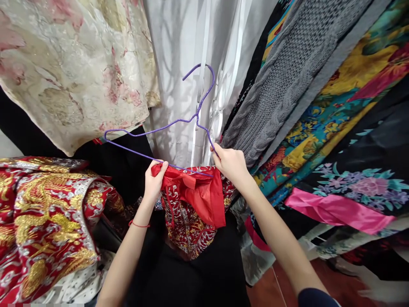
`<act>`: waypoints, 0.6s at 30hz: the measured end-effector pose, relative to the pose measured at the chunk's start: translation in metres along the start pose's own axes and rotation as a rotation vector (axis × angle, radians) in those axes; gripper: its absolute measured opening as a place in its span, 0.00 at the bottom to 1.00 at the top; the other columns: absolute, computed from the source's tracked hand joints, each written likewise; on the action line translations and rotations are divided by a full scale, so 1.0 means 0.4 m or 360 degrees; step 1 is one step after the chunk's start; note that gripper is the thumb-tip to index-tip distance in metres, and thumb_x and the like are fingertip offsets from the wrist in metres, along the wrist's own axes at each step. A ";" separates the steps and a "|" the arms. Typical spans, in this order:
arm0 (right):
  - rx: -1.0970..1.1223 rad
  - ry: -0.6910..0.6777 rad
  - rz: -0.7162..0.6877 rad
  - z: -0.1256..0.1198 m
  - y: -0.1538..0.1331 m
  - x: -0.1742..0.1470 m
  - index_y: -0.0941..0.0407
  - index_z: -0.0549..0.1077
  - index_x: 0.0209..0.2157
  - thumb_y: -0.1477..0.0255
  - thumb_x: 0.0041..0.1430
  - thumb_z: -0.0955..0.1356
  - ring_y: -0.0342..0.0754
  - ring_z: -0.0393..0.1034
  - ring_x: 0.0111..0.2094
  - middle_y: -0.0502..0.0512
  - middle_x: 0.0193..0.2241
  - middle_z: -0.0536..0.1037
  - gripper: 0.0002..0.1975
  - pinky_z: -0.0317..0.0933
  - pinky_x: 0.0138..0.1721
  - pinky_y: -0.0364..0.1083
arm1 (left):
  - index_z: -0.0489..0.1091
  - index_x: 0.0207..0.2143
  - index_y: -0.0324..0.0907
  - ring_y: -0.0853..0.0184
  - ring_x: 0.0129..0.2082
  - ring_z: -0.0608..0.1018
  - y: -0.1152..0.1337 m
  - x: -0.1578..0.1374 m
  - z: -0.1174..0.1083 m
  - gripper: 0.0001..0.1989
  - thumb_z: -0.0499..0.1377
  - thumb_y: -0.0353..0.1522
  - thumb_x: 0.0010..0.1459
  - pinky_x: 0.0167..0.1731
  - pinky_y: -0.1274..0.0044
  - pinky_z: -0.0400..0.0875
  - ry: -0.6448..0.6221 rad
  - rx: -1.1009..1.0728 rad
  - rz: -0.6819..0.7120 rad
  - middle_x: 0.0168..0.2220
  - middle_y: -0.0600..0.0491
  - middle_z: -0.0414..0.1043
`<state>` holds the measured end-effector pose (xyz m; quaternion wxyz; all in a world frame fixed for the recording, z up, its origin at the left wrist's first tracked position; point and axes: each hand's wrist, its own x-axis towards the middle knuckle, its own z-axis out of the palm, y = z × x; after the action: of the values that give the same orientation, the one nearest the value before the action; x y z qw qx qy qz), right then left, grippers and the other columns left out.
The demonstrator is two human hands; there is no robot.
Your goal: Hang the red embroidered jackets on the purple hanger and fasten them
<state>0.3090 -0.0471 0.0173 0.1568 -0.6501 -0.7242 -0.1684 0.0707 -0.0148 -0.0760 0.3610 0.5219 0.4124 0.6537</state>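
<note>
A purple wire hanger [174, 123] is held up in front of me, its hook pointing up and away. Over its lower bar, towards the right end, lies a red embroidered garment [191, 230] with a plain red lining [203, 198] facing me. My left hand [155, 179] is closed, pinching the garment's upper edge beside the lower bar. Closed around the right shoulder of the hanger is my right hand [231, 164], next to the other end of the garment's top edge. The fingers under both hands are partly hidden.
At left, a red-and-gold embroidered garment [47, 217] lies heaped below a hanging cream floral cloth [79, 72]. White curtains [175, 47] hang behind the hanger. Right of me hang a grey knitted garment [281, 81], colourful floral cloth [319, 123] and a pink satin band [338, 211].
</note>
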 end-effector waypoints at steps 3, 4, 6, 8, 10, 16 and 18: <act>-0.0133 -0.0077 -0.0016 -0.004 -0.001 0.002 0.59 0.69 0.57 0.72 0.69 0.57 0.53 0.78 0.36 0.63 0.37 0.84 0.20 0.43 0.28 0.46 | 0.66 0.38 0.44 0.66 0.37 0.74 -0.025 0.024 -0.048 0.19 0.63 0.48 0.55 0.42 0.76 0.70 -0.0206 0.0276 0.0090 0.39 0.53 0.71; -0.0159 -0.0097 -0.0021 -0.004 -0.001 0.002 0.59 0.68 0.59 0.72 0.70 0.56 0.53 0.79 0.37 0.63 0.38 0.84 0.21 0.43 0.28 0.46 | 0.66 0.41 0.44 0.64 0.40 0.75 -0.037 0.028 -0.068 0.20 0.62 0.49 0.55 0.44 0.74 0.71 -0.0241 0.0374 0.0074 0.41 0.51 0.72; -0.0186 -0.0132 -0.0031 -0.003 -0.002 0.002 0.59 0.66 0.61 0.71 0.70 0.56 0.54 0.79 0.38 0.63 0.38 0.84 0.22 0.44 0.28 0.46 | 0.67 0.45 0.44 0.61 0.43 0.75 -0.058 0.032 -0.110 0.21 0.61 0.48 0.56 0.48 0.71 0.69 -0.0212 0.0608 -0.0006 0.43 0.49 0.73; -0.0188 -0.0143 -0.0040 -0.001 -0.003 0.000 0.59 0.66 0.61 0.71 0.71 0.55 0.54 0.79 0.39 0.63 0.38 0.84 0.22 0.44 0.28 0.46 | 0.70 0.41 0.43 0.58 0.44 0.75 -0.076 0.032 -0.146 0.18 0.62 0.45 0.55 0.50 0.68 0.68 -0.0078 0.0798 -0.0133 0.40 0.49 0.74; -0.0182 -0.0134 -0.0045 0.001 -0.005 -0.002 0.59 0.67 0.60 0.71 0.71 0.55 0.53 0.79 0.38 0.63 0.38 0.84 0.21 0.44 0.28 0.46 | 0.72 0.33 0.43 0.57 0.41 0.76 -0.090 0.032 -0.167 0.10 0.63 0.39 0.52 0.48 0.68 0.67 0.0084 0.0775 -0.0293 0.32 0.51 0.73; -0.0219 -0.0077 -0.0010 -0.013 0.002 -0.012 0.59 0.68 0.58 0.72 0.71 0.56 0.51 0.79 0.37 0.63 0.39 0.84 0.20 0.41 0.27 0.46 | 0.68 0.25 0.41 0.62 0.31 0.76 -0.106 0.111 -0.132 0.06 0.53 0.32 0.49 0.35 0.74 0.71 0.0392 0.0252 -0.0465 0.22 0.53 0.70; -0.0244 -0.0051 0.0001 -0.022 0.015 -0.016 0.58 0.70 0.57 0.72 0.71 0.56 0.50 0.79 0.35 0.62 0.37 0.84 0.19 0.40 0.26 0.46 | 0.67 0.26 0.41 0.64 0.29 0.76 -0.090 0.167 -0.116 0.08 0.49 0.32 0.51 0.33 0.73 0.72 0.0479 0.0082 -0.0466 0.23 0.52 0.71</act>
<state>0.3156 -0.0561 0.0224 0.0949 -0.6632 -0.7113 -0.2128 0.0139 0.0524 -0.0886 0.3730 0.3620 0.5497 0.6540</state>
